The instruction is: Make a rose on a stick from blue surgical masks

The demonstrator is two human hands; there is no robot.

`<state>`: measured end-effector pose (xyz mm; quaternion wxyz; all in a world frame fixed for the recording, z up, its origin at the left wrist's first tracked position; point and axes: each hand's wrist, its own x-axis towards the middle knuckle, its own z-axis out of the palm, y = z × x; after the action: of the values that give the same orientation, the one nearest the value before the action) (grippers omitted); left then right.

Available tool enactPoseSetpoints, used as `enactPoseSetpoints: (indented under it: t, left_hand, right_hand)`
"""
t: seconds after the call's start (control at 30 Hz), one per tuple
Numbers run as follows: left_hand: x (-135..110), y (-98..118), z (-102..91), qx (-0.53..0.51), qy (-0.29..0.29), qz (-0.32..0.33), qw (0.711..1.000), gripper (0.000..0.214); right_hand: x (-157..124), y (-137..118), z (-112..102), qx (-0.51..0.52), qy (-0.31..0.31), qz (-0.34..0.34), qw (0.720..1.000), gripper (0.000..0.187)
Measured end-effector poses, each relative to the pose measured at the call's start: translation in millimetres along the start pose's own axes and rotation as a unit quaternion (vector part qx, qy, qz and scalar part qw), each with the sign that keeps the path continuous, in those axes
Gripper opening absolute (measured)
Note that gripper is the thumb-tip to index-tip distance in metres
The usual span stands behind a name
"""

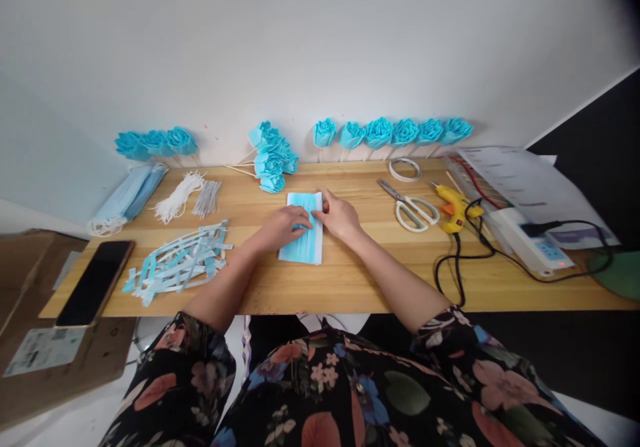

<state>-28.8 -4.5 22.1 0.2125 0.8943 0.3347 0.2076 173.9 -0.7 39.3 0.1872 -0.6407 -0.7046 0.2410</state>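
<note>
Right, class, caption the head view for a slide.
Left hand and right hand rest on a blue mask on the table, scissors nearby.

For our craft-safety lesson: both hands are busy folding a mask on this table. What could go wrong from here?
1. The glue gun seems plugged into the lit power strip. It may be hot, and it lies near the right hand.
2. Its black cord loops close to the table edge, where it could be snagged.
3. The phone lies at the front corner and could be knocked off.
</note>
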Motion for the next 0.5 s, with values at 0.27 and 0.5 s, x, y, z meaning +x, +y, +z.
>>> enactPoseSetpoints:
  t: [0.27,0.5]
  left_hand:
    - [1,3,-0.4,-0.121,0.047,-0.079,0.988,0.019]
    - [3,4,-0.1,-0.261,0.150,-0.210,0.930,0.019]
  right_hand:
    - [2,23,3,0.161,-0.007,-0.015,0.987,0.056]
    - [4,27,6,0.241,0.034,-0.008,0.970,0.064]
